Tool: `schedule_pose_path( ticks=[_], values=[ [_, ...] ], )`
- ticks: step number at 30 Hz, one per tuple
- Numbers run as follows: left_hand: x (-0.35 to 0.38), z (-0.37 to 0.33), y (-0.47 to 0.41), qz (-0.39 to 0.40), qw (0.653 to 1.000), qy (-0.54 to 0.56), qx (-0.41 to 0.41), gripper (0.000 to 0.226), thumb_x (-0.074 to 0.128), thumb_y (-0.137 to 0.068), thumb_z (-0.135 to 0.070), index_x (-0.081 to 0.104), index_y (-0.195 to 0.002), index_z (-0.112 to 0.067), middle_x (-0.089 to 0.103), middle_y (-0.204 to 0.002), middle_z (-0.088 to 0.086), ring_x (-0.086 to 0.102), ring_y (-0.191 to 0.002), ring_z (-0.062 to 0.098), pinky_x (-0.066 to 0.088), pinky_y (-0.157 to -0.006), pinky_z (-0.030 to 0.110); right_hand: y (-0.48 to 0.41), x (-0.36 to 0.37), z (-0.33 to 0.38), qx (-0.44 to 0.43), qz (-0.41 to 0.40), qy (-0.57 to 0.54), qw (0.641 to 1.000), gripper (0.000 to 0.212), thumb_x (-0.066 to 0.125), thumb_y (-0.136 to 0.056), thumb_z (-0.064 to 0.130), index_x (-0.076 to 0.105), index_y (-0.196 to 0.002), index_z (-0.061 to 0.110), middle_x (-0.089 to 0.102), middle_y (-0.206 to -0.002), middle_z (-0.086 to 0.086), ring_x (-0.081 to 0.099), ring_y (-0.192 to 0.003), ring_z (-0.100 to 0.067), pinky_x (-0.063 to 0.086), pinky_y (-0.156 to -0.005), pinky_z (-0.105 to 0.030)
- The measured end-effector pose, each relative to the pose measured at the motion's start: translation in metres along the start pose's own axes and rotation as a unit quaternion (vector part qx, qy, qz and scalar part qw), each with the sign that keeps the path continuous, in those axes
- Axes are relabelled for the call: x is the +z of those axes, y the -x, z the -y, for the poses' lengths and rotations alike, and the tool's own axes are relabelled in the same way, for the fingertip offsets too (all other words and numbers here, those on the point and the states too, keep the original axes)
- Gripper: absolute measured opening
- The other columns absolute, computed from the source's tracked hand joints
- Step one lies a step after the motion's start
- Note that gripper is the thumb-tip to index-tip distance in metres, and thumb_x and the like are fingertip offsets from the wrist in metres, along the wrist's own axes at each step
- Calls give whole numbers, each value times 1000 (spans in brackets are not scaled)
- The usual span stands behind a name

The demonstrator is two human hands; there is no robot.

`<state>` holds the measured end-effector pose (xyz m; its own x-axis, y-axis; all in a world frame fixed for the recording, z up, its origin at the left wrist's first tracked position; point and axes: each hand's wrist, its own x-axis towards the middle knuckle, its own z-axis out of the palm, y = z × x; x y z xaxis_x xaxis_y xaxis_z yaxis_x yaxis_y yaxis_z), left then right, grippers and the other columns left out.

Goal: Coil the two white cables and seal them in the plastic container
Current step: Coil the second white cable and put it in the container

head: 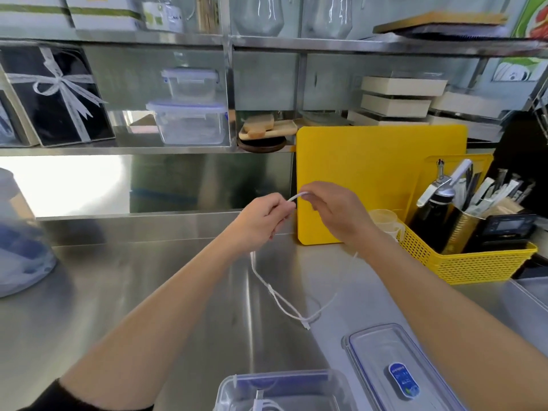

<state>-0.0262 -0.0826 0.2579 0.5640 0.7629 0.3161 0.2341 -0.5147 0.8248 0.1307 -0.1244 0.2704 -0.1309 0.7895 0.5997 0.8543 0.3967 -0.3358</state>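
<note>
— While both hands are raised over the counter [148, 292], where is the cable?

— Pinched between them: the left hand [261, 218] is closed on the white cable [284, 304], the right hand [335, 212] grips its top bend (fingers curled down). The rest hangs to the steel. At the near edge sits the plastic container [237, 390], another cable inside, its lid [394, 366] beside it.

2 hands [261, 221] [335, 212], 2 white cables [284, 304] [267, 406], 1 open container [284, 387], 1 lid [394, 369]
</note>
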Motion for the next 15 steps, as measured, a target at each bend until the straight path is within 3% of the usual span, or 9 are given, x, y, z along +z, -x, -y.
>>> schedule_pose_path(
  ticks=[6,7,9,10,12,15],
  values=[
    [-14,30,23,-5,995,57,-78,31,42,-98,-19,51,-68,-14,46,-46,-10,39,-45,7,45,-58,28,-6,-22,-32,170,-108,-115,973,25,46,-95,14,61,-112,5,56,-76,-7,50,-71,-18,36,-61,-12],
    [-14,33,24,-7,995,58,-83,31,43,-98,-19,52,-69,-14,46,-46,-11,38,-45,8,43,-54,25,-6,-23,-38,194,-98,-80,973,27,46,-95,16,60,-115,6,59,-85,-11,53,-79,-21,37,-67,-14],
    [-13,33,25,-25,995,52,-87,30,44,-97,-19,52,-69,-15,44,-45,-11,36,-44,7,35,-48,19,1,-20,-43,215,-33,135,967,35,50,-93,22,51,-127,16,54,-121,-15,50,-109,-30,35,-88,-35],
    [-12,31,25,-30,995,41,-82,30,44,-97,-19,53,-69,-16,44,-46,-11,36,-43,5,33,-46,17,6,-18,-39,183,-3,230,956,45,55,-90,25,44,-133,22,44,-135,-14,42,-121,-31,30,-95,-43],
    [-8,24,22,-9,998,10,-64,28,45,-97,-20,56,-71,-18,44,-51,-9,36,-42,1,32,-46,14,11,-10,-22,71,40,281,956,59,59,-87,26,33,-139,27,33,-146,-11,32,-131,-29,23,-102,-47],
    [2,11,17,14,999,20,-40,28,45,-97,-18,56,-72,-18,44,-53,-6,36,-41,0,31,-44,13,10,7,0,-31,123,207,970,52,49,-91,8,35,-138,26,56,-126,-2,44,-118,-23,27,-100,-37]
  ],
)
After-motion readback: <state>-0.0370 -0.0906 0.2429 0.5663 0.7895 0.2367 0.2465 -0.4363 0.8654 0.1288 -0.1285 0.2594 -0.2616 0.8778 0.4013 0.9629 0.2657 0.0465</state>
